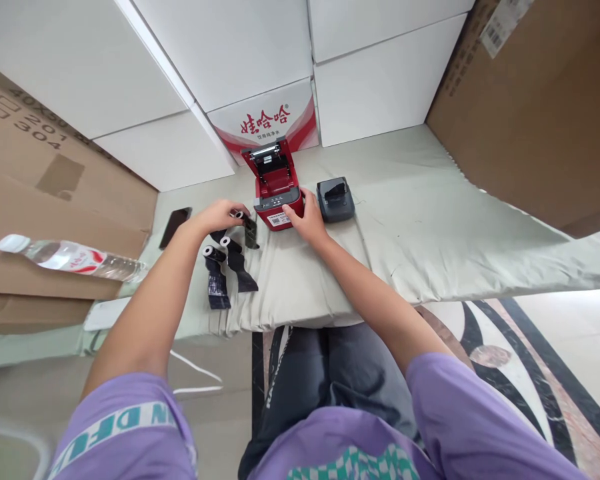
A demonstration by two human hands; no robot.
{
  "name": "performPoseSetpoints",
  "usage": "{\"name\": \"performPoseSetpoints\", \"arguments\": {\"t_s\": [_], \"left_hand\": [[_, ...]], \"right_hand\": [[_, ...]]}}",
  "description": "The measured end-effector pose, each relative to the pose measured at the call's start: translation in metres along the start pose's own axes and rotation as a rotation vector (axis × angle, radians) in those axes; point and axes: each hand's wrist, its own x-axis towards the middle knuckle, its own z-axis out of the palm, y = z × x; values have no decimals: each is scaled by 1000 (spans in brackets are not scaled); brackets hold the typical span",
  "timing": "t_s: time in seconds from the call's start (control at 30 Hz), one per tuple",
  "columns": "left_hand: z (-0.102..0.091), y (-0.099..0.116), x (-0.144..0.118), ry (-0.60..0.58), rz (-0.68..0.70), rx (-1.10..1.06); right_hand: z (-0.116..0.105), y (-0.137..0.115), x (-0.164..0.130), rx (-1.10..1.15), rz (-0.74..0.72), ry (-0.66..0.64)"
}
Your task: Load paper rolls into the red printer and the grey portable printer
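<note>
A small red and black printer [279, 208] stands on the cloth with its lid [267, 157] raised. My right hand [307, 217] grips its right front corner, thumb on the front and fingers along the side. To the printer's left, my left hand [222, 217] has its fingers closed on a black ribbon roll [250, 230] with a pale core and a loose tail hanging out. Nearer to me lie two more rolls, a black roll [234, 257] and a dark shiny roll [216, 273], both with tails unrolled. A dark scrap shows partly under my left hand.
A dark grey device [336, 200] sits right of the printer. Past my left arm are a phone [175, 227], a water bottle [75, 257] and a white object [107, 313]. White boxes [370, 87] line the back; cardboard boxes [545, 120] flank the cloth-covered table [420, 233].
</note>
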Motion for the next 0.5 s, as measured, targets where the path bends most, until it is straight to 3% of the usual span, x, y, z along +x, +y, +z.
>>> {"name": "performPoseSetpoints", "arguments": {"t_s": [0.2,0.37,0.5], "left_hand": [[0,-7,-11,188,33,-472],[-1,9,-25,378,-38,-659],[-8,33,-35,348,-111,-878]], "right_hand": [[1,-1,0,-11,3,0],[0,-3,0,30,20,9],[-1,-6,-1,49,21,19]]}}
